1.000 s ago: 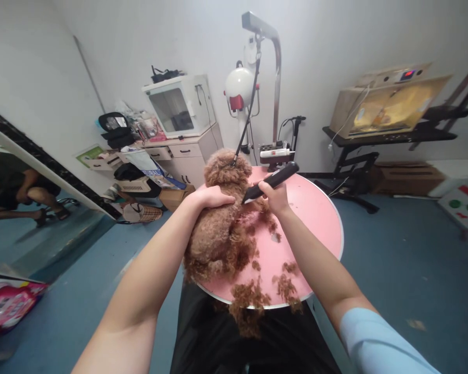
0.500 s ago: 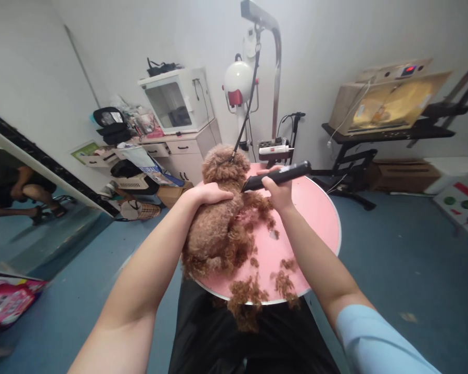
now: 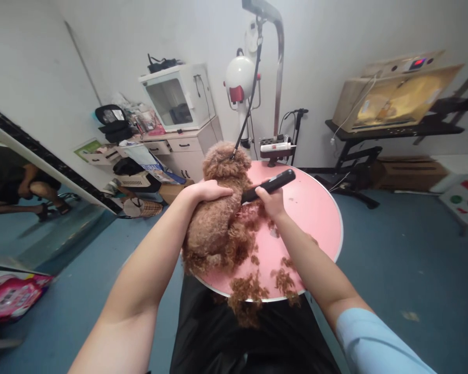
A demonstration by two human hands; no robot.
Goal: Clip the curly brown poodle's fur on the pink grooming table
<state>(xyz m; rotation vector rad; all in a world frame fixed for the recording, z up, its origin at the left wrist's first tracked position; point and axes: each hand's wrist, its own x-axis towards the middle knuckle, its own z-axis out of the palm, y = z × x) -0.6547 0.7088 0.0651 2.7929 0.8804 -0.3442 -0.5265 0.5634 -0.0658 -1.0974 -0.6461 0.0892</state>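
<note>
A curly brown dog (image 3: 208, 228) sits on the round pink table (image 3: 312, 208), its back towards me. My left hand (image 3: 212, 190) lies across the dog's upper back with the thumb stretched out; the other fingers are hidden behind its side. In my right hand (image 3: 272, 200) is a black clipper (image 3: 278, 181), its head against the dog's right side below the neck. From the metal arm (image 3: 278, 78) a dark leash (image 3: 250, 106) runs down to the dog's neck. Cut brown fur (image 3: 247, 291) lies in clumps on the table and over its near edge.
Behind the table stand a white dryer (image 3: 239, 78) and a drawer cabinet (image 3: 187, 150) bearing a white glass-fronted box (image 3: 171, 101). At right, a lit wooden box (image 3: 390, 109) rests on a black stand (image 3: 359, 136). A mirror (image 3: 19, 208) at left shows a seated person's legs.
My right hand and the clipper have moved slightly left and down along the dog's side. My left hand stays on its back. The view has shifted slightly.
</note>
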